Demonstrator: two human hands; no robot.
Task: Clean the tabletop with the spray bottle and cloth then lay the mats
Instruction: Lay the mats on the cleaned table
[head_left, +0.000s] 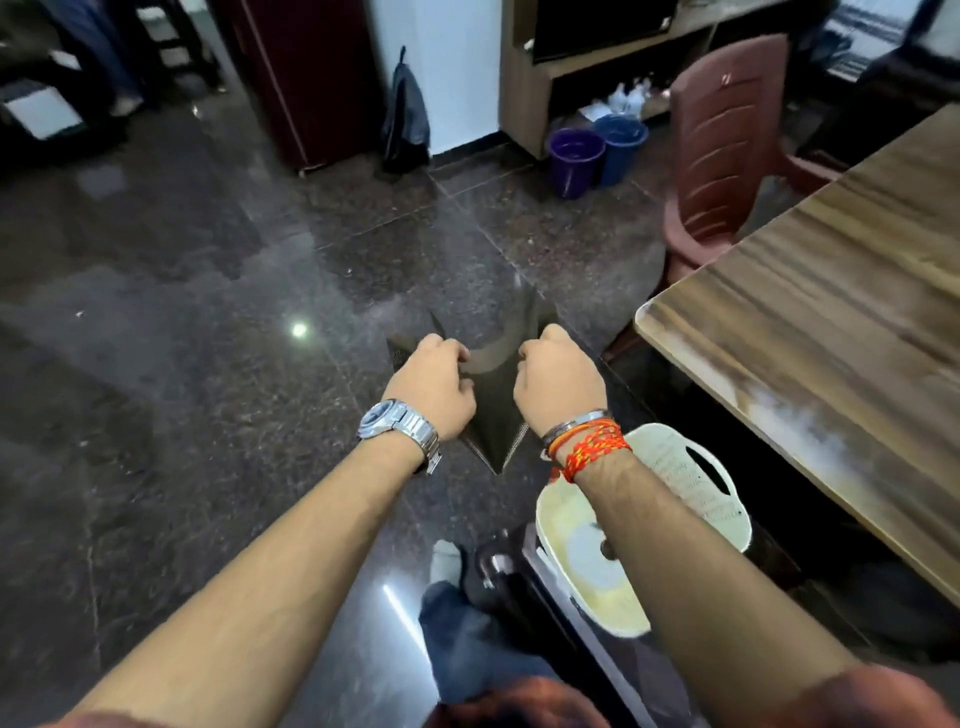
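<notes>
Both my hands hold a dark woven mat (493, 415) out in front of me, above the floor and left of the table. My left hand (434, 387), with a metal watch on the wrist, grips its left side. My right hand (558, 387), with red threads and a bangle on the wrist, grips its right side. The mat sags and folds between them, with a corner hanging down. The wooden tabletop (831, 332) lies to the right, its near corner close to my right hand. No spray bottle or cloth is in view.
A cream plastic chair (649, 530) stands below my right forearm, beside the table. A reddish-brown plastic chair (727, 145) stands at the table's far side. Two blue buckets (597, 150) sit by a wooden cabinet. Dark polished floor spreads to the left.
</notes>
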